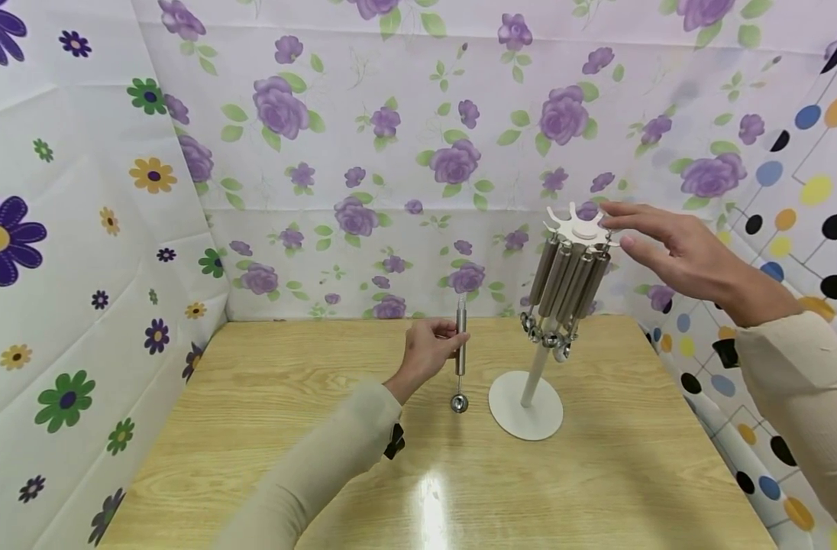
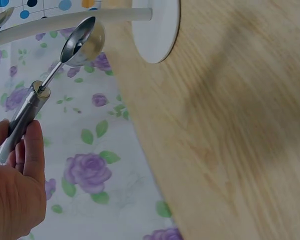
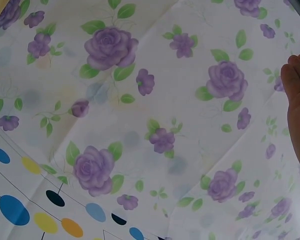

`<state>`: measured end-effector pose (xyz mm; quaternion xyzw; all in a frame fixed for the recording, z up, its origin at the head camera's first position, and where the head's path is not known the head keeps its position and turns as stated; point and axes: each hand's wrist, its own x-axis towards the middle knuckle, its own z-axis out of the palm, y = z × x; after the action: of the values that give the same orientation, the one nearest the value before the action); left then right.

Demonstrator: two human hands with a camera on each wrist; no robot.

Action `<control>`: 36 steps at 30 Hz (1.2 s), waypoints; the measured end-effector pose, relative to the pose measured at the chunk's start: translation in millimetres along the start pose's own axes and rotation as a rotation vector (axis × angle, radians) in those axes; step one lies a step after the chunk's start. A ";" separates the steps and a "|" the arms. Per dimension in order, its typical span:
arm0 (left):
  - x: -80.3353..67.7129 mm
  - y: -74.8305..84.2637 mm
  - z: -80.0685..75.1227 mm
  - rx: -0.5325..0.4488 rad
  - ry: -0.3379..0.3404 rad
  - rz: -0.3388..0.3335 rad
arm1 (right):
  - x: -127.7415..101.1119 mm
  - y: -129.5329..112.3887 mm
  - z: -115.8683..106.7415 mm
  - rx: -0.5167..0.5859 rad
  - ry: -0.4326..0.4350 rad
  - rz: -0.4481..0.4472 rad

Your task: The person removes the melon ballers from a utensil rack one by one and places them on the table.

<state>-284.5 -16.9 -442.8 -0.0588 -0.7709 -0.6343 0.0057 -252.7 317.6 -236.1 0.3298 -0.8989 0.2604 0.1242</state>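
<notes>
Nearest me, my left hand [image 1: 428,347] pinches a spoon [image 1: 460,355] upright; my right hand [image 1: 666,244], fingers spread, touches the rack [image 1: 573,229] top.

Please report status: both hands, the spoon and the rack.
Left hand grips measuring spoon upright, bowl down, above the table. Right hand open, fingertips at top disc of the spoon rack. Nothing between spoon and rack.
</notes>
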 end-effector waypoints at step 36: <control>-23.8 -86.5 30.5 0.026 0.017 -0.221 | 5.7 -3.9 -2.9 -0.005 -0.026 0.027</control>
<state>-267.3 -5.3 -535.3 0.0321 -0.7809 -0.6213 -0.0568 -254.3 313.7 -229.9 0.3206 -0.9055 0.2555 0.1096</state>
